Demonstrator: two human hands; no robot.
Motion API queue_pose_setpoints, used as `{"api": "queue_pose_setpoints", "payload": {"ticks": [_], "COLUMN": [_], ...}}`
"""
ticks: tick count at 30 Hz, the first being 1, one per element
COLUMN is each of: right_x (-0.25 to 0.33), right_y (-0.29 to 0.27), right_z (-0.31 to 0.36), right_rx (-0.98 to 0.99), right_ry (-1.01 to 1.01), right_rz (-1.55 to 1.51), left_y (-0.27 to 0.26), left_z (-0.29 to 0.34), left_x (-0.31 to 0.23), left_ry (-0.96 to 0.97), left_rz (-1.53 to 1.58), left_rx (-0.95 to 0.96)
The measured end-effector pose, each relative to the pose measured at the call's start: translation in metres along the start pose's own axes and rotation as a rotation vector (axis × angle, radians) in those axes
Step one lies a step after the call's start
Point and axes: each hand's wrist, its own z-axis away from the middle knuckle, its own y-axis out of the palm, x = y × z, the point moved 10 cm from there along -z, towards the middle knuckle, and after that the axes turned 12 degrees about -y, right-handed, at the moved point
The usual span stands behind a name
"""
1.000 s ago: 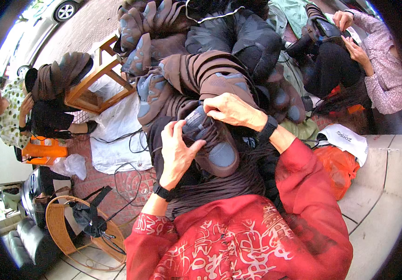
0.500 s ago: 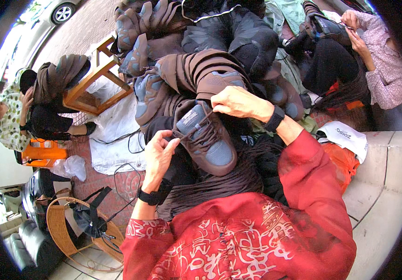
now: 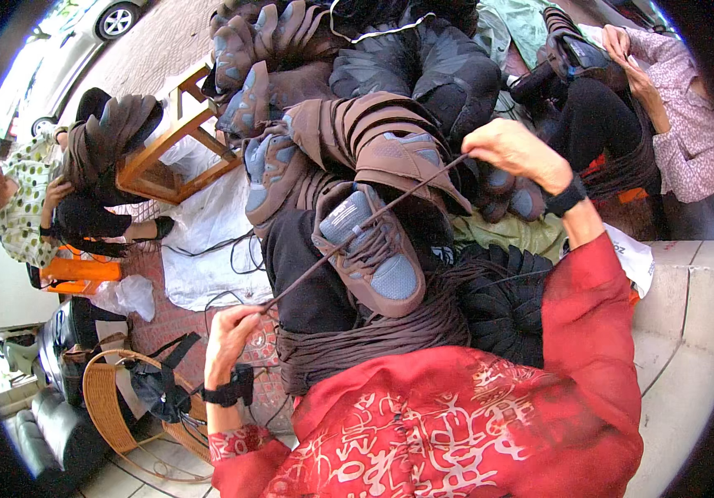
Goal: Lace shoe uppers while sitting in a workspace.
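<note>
Because the left hand [image 3: 235, 334] at lower left and the right hand [image 3: 519, 154] at upper right pinch one lace [image 3: 307, 276], it runs taut across the shoe [image 3: 392, 278] at centre frame; bundled cords [image 3: 373, 342] apparently prop its toe.

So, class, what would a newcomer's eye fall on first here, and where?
Probably the dark lace pulled straight between the left hand and right hand, running diagonally across the brown-and-blue shoe near the centre. Just above it, brown shoe uppers curve in an overlapping row. The red top fills the lower middle.
</note>
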Motion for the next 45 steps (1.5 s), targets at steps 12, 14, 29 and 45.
{"api": "queue_pose_setpoints", "payload": {"ticks": [12,14,29,45], "right_x": [0.015,0.039,0.057,0.067], "right_y": [-0.064,-0.061,0.088,0.092], "right_z": [0.096,0.115,-0.014,-0.039], "right_rx": [-0.491,-0.636,-0.534,-0.460], "right_ry": [0.367,0.362,0.339,0.184], "right_rz": [0.732,0.699,-0.459,-0.238], "left_y": [-0.037,-0.035,0.039,0.138], "left_z": [0.043,0.031,-0.085,-0.089], "left_x": [0.033,0.042,-0.115,-0.153], "left_ry": [0.433,0.393,0.323,0.188], "left_rz": [-0.519,-0.445,0.601,0.428], "left_rx": [-0.708,-0.693,-0.038,0.286]}}
